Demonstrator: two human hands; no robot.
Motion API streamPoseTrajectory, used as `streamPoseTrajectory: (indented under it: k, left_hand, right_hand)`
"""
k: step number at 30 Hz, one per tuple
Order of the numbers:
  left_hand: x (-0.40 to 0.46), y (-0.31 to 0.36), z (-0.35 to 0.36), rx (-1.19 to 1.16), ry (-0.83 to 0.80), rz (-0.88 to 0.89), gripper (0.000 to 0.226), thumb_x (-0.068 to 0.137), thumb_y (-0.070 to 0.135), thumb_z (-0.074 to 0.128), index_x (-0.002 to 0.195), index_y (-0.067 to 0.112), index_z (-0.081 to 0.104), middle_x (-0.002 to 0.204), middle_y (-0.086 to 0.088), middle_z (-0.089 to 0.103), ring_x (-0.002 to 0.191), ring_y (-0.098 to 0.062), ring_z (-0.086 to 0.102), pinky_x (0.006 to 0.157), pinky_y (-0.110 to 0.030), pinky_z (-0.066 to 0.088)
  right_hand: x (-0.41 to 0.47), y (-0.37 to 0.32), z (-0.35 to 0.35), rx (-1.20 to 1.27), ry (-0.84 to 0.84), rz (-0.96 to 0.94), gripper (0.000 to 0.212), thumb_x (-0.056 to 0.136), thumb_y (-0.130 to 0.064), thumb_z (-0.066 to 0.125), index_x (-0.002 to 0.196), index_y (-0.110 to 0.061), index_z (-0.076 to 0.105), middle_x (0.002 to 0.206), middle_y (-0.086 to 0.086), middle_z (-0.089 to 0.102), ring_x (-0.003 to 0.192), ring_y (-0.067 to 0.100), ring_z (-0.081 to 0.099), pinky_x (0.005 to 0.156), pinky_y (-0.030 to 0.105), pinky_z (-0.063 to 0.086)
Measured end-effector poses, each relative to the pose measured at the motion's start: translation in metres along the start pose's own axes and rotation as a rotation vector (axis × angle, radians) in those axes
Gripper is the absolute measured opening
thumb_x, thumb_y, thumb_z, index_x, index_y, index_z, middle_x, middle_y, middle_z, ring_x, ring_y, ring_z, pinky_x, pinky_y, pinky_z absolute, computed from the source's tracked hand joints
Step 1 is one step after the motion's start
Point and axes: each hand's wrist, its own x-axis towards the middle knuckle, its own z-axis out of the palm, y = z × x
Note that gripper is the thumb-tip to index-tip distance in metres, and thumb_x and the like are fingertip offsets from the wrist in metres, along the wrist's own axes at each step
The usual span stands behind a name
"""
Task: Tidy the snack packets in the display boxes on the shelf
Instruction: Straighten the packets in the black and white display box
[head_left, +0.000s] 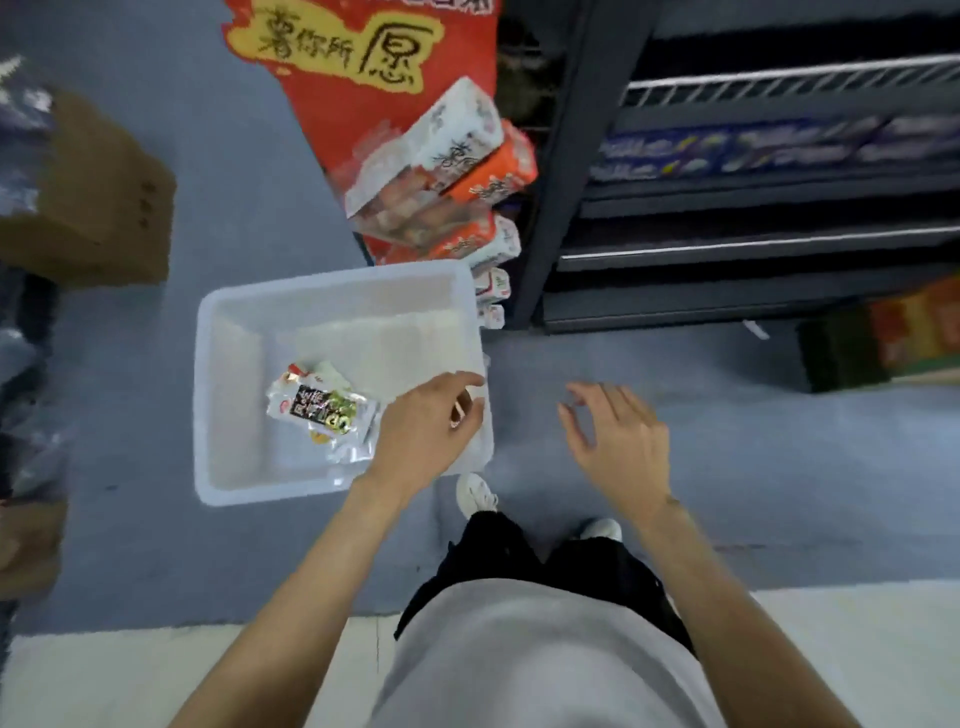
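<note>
The tall red cardboard display stand (363, 104) at the top edge of the head view carries a yellow splash with large dark brush characters reading 薯你所愿. The white and orange snack cartons (457, 150) stacked against its right side bear the same kind of dark brush script, too blurred to read. The black-labelled snack packet (322, 410) in the white plastic tub (228, 364) has print that is illegible.

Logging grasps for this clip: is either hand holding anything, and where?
Nothing is clearly held. Left hand is over the white bin's near corner; right hand hangs open.
</note>
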Motion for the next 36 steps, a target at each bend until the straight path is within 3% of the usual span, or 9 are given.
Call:
streamPoseTrajectory:
  k: [3,7,12,15,26,30,33,36]
  left_hand:
    - [0.014,0.043,0.036,0.13,-0.204,0.041,0.027,0.091,0.027,0.053,0.117,0.028,0.06,0.106,0.01,0.065,0.094,-0.013,0.063,0.077,-0.03,0.048]
    - [0.03,0.118,0.097,0.222,-0.345,0.154,0.031,0.093,0.03,0.052,0.123,0.027,0.057,0.117,0.011,0.064,0.108,-0.016,0.06,0.086,-0.033,0.048]
    - [0.033,0.216,0.174,0.224,-0.454,0.238,0.041,0.094,0.035,0.05,0.135,0.028,0.048,0.133,0.007,0.055,0.122,-0.022,0.05,0.097,-0.039,0.043]
    - [0.036,0.266,0.205,0.206,-0.461,0.22,0.042,0.096,0.037,0.047,0.138,0.03,0.044,0.133,0.01,0.054,0.121,-0.021,0.049,0.095,-0.038,0.042]
    - [0.125,0.392,0.248,0.025,-0.27,0.237,0.03,0.095,0.029,0.052,0.125,0.029,0.056,0.107,0.02,0.064,0.104,-0.007,0.059,0.093,-0.037,0.046]
    - [0.191,0.432,0.256,0.003,-0.213,0.241,0.028,0.094,0.03,0.053,0.122,0.03,0.058,0.106,0.019,0.066,0.101,-0.007,0.062,0.09,-0.037,0.048]
    - [0.242,0.465,0.251,0.07,-0.233,0.269,0.03,0.095,0.031,0.052,0.124,0.031,0.056,0.109,0.019,0.066,0.102,-0.007,0.061,0.085,-0.03,0.047]
    - [0.288,0.502,0.239,0.083,-0.207,0.297,0.029,0.094,0.033,0.052,0.123,0.033,0.057,0.11,0.019,0.065,0.102,-0.007,0.061,0.082,-0.029,0.048]
  right_hand:
    - [-0.05,0.044,-0.032,0.047,-0.162,0.302,0.027,0.086,-0.031,0.051,0.105,-0.016,0.064,0.089,0.002,0.067,0.069,0.025,0.066,0.05,0.033,0.052]
    - [-0.12,0.111,-0.076,0.205,-0.256,0.712,0.039,0.086,-0.022,0.064,0.125,-0.019,0.056,0.112,-0.001,0.065,0.091,0.028,0.066,0.064,0.041,0.053]
    - [-0.188,0.205,-0.142,0.264,-0.353,0.944,0.05,0.092,-0.027,0.06,0.139,-0.02,0.044,0.134,0.005,0.053,0.113,0.026,0.057,0.081,0.037,0.046]
    - [-0.209,0.254,-0.178,0.252,-0.387,1.031,0.048,0.094,-0.028,0.058,0.139,-0.02,0.044,0.136,0.005,0.052,0.113,0.027,0.056,0.082,0.035,0.043]
    - [-0.16,0.417,-0.22,0.273,-0.311,1.043,0.028,0.094,-0.021,0.055,0.122,-0.023,0.059,0.109,-0.003,0.068,0.1,0.016,0.064,0.077,0.027,0.046]
    - [-0.098,0.487,-0.228,0.191,-0.358,0.939,0.029,0.095,-0.021,0.053,0.124,-0.021,0.057,0.112,0.0,0.067,0.099,0.021,0.064,0.083,0.038,0.052]
    - [-0.041,0.529,-0.242,0.125,-0.413,0.87,0.033,0.096,-0.021,0.052,0.128,-0.019,0.056,0.116,0.0,0.066,0.104,0.023,0.062,0.083,0.036,0.051]
    - [0.017,0.567,-0.265,0.065,-0.38,0.757,0.029,0.095,-0.022,0.052,0.123,-0.02,0.058,0.108,0.002,0.068,0.098,0.024,0.063,0.075,0.032,0.049]
